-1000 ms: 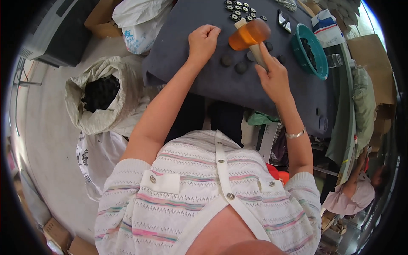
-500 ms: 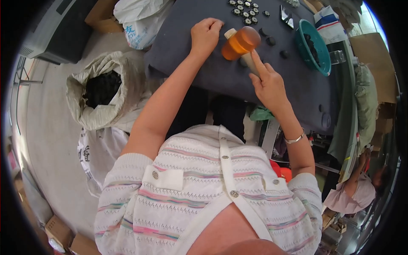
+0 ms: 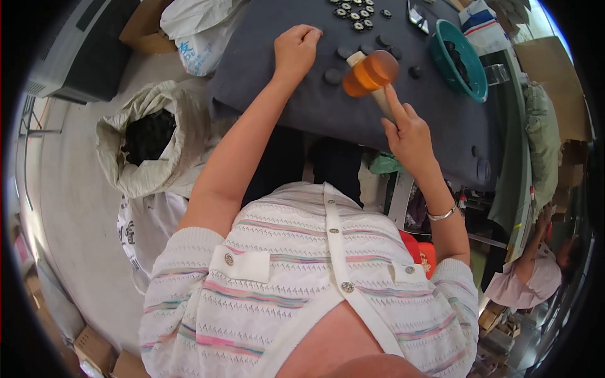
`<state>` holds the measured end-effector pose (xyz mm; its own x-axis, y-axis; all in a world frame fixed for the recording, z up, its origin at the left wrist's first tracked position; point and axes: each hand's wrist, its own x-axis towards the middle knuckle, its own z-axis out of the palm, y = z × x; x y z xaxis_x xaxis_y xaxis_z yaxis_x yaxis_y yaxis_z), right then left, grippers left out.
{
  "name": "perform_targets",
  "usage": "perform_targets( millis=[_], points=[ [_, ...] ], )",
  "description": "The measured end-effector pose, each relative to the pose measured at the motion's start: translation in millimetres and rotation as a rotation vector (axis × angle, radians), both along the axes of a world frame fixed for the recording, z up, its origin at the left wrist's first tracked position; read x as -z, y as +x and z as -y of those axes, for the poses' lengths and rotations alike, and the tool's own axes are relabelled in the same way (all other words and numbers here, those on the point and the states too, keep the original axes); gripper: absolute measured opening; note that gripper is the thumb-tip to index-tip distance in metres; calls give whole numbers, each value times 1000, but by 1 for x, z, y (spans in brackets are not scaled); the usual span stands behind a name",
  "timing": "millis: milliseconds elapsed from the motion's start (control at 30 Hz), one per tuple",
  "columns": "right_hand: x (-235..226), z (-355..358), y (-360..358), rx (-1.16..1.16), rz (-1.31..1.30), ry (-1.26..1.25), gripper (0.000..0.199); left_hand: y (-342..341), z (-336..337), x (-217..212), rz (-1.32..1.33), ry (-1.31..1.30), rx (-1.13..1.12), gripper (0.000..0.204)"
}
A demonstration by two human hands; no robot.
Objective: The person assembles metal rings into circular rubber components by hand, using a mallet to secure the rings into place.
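My right hand point(image 3: 411, 135) grips the pale handle of a mallet point(image 3: 370, 74), its index finger stretched along the handle. The mallet has a translucent orange head and is held over the dark cloth-covered table point(image 3: 277, 94). Several black round pieces lie around the head, among them a black disc point(image 3: 333, 77) to its left and a black knob-like piece point(image 3: 414, 72) to its right. My left hand point(image 3: 296, 53) is closed on the table left of these pieces, thumb and fingers pressed together. Whatever it may hold is hidden.
A cluster of small black-and-silver wheel-like parts point(image 3: 358, 11) lies at the far side. To the right stand a teal basket point(image 3: 439, 60) holding black parts and a clear jar point(image 3: 496, 74). An open white sack point(image 3: 110, 148) of black pieces stands at left. Another person point(image 3: 526, 280) is at far right.
The mallet has moved right and a little nearer to me, uncovering black pieces on the table. My left hand stays closed in about the same place; the whole view has shifted slightly.
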<state>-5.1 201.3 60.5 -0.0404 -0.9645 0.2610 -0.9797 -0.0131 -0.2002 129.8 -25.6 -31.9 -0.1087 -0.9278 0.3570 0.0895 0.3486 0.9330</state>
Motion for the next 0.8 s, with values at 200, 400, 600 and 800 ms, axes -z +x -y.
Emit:
perform_targets(
  millis=[200,400,600,800],
  points=[
    [-22,1,0,34,84,-115,68,1,-1,3,5,-13,7,17],
    [-7,-1,-6,42,64,24,69,1,3,8,44,-16,17,18],
    [-10,13,-31,27,119,48,68,6,-5,0,69,66,72,18],
    [-12,50,-98,108,72,-317,67,1,-7,-3,6,82,62,15]
  ],
)
